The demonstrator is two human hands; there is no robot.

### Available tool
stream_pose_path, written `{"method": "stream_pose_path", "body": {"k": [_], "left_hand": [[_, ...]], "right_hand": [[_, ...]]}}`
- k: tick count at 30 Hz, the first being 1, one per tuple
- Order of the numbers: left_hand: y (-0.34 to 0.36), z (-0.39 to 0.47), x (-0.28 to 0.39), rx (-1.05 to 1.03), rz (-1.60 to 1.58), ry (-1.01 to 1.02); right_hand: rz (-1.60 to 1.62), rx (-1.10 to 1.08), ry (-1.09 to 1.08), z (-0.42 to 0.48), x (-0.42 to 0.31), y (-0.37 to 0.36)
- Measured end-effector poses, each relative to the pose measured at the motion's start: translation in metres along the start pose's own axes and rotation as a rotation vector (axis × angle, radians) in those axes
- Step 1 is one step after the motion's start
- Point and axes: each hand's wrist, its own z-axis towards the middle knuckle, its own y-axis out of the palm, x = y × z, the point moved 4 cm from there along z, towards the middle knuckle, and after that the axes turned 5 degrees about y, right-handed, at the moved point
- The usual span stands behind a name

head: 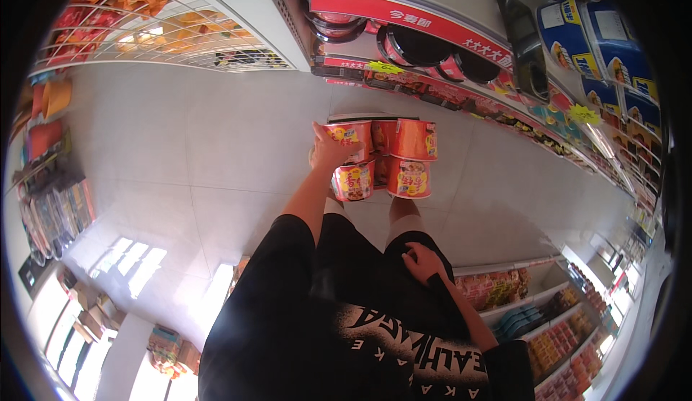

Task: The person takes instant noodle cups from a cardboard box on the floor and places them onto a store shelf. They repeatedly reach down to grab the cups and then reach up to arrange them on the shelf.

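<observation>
My left hand (331,151) is wrapped around the side of a red instant noodle tub (354,133), with the thumb across its printed front. Below it sits another red tub (354,180) with a yellow patch. To the right, an upper tub (413,139) rests above a lower tub (409,178). More red tubs (382,136) show between these two stacks, partly hidden. A dark edge (373,116) runs behind the group; what it belongs to is unclear. My right hand (421,263) lies on the thigh of my black shorts (373,260), holding nothing.
Ahead stands a store shelf with a red label strip (411,17), black-lidded bowls (419,44) and blue packages (565,33). A wire rack (146,28) of bagged goods is at upper left. Grey tiled floor (216,131) surrounds me. Stocked shelves (540,314) stand behind at right.
</observation>
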Motion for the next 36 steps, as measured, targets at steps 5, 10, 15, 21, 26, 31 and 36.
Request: {"method": "stream_pose_path", "body": {"k": [5,10,15,21,26,31,36], "left_hand": [[0.005,0.003,-0.007,0.005,-0.136,0.061],[-0.003,-0.001,-0.004,0.030,-0.278,0.081],[-0.026,-0.032,0.025,0.035,-0.455,0.166],[-0.085,-0.144,0.094,-0.229,-0.808,0.338],[-0.123,-0.257,0.141,-0.223,-0.534,0.674],[-0.161,-0.330,0.182,-0.298,-0.722,0.622],[-0.180,-0.345,0.191,-0.204,-0.810,0.925]], "right_hand": [[0.009,-0.052,0.070,-0.014,-0.018,0.032],[0.057,0.082,0.076,-0.025,-0.026,0.038],[0.169,0.177,0.020,-0.021,-0.031,0.024],[0.815,0.365,-0.159,-0.012,-0.062,-0.024],[1.144,0.165,-0.735,-0.044,-0.137,-0.084],[1.171,0.022,-0.903,-0.092,-0.160,-0.122],[0.729,0.085,-1.123,-0.109,-0.172,-0.167]]}}
